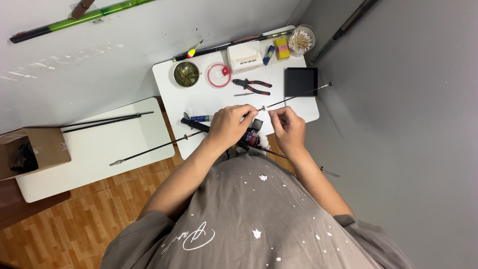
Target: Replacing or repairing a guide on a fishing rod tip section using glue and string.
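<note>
White worktop [199, 97], front edge: my left hand [226, 124] and right hand [289, 128], fingers pinching the thin rod [298, 93]; bare surface beside pliers [253, 86].

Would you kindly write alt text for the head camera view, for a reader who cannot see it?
Seen from above, a person's left hand and right hand pinch a thin fishing rod at a small guide ring over a white table. Behind lie red-handled pliers, a line spool and a black tray.

Bright, even indoor light; soft shadows, wide-angle edge distortion.
</note>
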